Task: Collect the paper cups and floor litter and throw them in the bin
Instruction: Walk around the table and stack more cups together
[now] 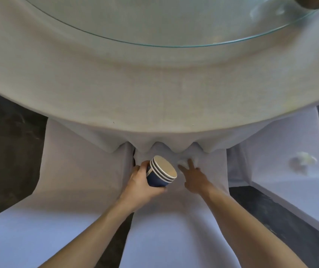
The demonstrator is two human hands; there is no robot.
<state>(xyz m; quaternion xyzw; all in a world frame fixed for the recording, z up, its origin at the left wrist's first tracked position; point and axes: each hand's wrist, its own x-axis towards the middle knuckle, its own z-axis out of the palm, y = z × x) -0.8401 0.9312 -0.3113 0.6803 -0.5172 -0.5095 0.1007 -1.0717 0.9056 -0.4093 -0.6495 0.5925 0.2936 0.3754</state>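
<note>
Your left hand (142, 180) has its fingers wrapped around one stack of blue paper cups (161, 174); three rims show. Your right hand (193, 177) has its fingers spread, the tips touching one small white scrap (183, 162) on the white cloth. One more crumpled white wad (303, 158) lies well off to the right.

Matt cloth tablecloth (96, 89), glossy glass top (154, 20), paper cups (161, 172).

A round desk (116, 89) is filling the upper part, wearing a pale cloth (174, 144) that is hanging in folds. A glass top (154, 18) is lying on it. Dark floor (7, 144) is showing at both sides.
</note>
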